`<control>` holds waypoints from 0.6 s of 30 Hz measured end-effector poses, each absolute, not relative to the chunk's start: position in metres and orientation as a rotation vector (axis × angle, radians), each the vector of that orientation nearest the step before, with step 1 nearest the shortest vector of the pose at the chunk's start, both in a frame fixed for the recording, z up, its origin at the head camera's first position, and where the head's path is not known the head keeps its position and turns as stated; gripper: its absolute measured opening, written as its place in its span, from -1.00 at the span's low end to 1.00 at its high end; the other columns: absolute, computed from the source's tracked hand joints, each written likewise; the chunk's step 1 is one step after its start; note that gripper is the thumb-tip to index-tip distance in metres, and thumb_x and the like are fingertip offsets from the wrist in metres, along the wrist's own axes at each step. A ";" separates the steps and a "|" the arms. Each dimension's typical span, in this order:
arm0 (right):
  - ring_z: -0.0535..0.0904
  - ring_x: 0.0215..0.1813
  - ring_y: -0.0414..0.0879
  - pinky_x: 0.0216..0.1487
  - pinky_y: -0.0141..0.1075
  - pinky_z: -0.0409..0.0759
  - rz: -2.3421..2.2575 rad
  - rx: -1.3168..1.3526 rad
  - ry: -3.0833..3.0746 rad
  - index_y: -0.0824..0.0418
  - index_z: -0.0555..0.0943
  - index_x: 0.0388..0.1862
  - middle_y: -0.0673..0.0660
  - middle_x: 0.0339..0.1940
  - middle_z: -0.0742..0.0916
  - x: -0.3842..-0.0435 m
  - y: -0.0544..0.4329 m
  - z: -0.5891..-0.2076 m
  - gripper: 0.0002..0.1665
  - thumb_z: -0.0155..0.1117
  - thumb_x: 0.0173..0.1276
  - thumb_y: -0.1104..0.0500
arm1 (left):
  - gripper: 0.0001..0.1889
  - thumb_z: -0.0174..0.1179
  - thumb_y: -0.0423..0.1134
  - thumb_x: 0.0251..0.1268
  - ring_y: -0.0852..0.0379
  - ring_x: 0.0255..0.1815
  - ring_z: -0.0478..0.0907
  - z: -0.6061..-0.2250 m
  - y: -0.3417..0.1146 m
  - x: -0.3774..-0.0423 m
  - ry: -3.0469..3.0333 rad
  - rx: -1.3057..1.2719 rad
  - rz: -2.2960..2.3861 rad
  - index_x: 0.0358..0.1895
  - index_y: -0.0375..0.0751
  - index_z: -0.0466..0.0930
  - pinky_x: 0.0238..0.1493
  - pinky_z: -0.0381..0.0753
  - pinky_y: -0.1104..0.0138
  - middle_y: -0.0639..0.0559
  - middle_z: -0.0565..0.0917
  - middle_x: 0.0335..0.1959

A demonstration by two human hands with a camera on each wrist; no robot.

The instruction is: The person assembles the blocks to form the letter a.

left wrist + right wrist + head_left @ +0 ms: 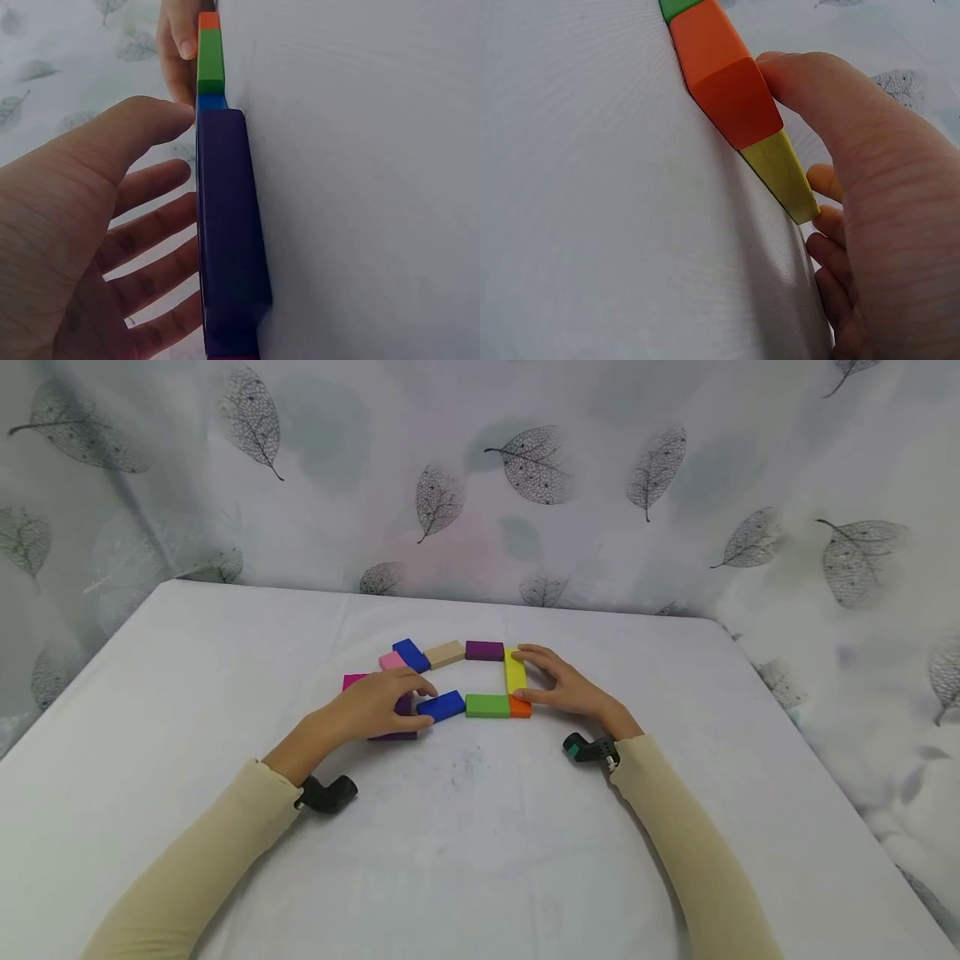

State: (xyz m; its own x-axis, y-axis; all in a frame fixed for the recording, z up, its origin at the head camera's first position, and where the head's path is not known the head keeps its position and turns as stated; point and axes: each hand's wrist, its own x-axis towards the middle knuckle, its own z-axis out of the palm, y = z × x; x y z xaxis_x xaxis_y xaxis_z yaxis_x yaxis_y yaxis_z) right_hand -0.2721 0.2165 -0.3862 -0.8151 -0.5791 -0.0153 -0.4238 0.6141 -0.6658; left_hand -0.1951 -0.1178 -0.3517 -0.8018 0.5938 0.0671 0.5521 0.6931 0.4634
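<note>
Flat coloured blocks lie end to end in a ring on a white cloth. My left hand [375,703] is over the ring's left side, thumb and fingertips by the end of a blue block [442,706]; its spread fingers [154,229] show behind a dark purple block [229,210]. My right hand [566,687] rests at the right side. Its thumb lies against an orange block [724,75], and a fingertip is near the far end of a yellow block [515,672]. A green block [487,707] joins the blue and orange ones. My left hand partly hides the left-side blocks.
Along the back are a purple block [484,650], a beige block [445,654] and another blue block [412,655]. A pink block [392,660] and a magenta block [354,680] are at the left. A leaf-patterned cloth [480,552] hangs behind the table [480,860].
</note>
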 end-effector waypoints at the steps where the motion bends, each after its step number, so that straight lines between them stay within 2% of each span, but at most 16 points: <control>1: -0.07 0.59 0.08 0.49 0.19 -0.08 -0.990 -0.820 2.612 0.05 0.24 0.52 0.09 0.58 0.14 -0.272 0.217 -0.386 -0.17 0.33 0.33 0.01 | -0.55 0.33 -0.05 0.21 -0.01 0.07 0.55 -0.351 -0.119 -0.195 2.816 0.964 0.718 0.12 -0.19 0.60 0.15 0.55 0.05 -0.08 0.65 0.02; 5: -0.08 0.59 0.09 0.49 0.20 -0.09 -0.999 -0.808 2.608 0.07 0.24 0.51 0.10 0.59 0.14 -0.273 0.218 -0.388 -0.17 0.33 0.33 0.01 | -0.57 0.34 -0.08 0.21 -0.02 0.08 0.55 -0.350 -0.124 -0.193 2.831 0.979 0.708 0.09 -0.21 0.62 0.17 0.52 0.04 -0.09 0.65 0.03; 18: -0.08 0.60 0.07 0.49 0.20 -0.09 -0.992 -0.813 2.612 0.04 0.24 0.52 0.08 0.59 0.13 -0.273 0.218 -0.387 -0.16 0.34 0.32 -0.02 | -0.63 0.31 -0.14 0.24 -0.05 0.03 0.54 -0.347 -0.142 -0.182 2.886 0.978 0.637 0.07 -0.21 0.61 0.08 0.57 0.02 -0.14 0.60 0.07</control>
State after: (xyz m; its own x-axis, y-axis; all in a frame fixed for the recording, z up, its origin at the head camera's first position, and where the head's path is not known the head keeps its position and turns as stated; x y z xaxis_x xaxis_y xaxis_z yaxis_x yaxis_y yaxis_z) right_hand -0.2728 0.2182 -0.3874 -0.8192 -0.5732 -0.0183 -0.4166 0.6168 -0.6679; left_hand -0.1822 -0.1422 -0.3473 -0.8023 0.5881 0.1021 0.5764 0.7190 0.3884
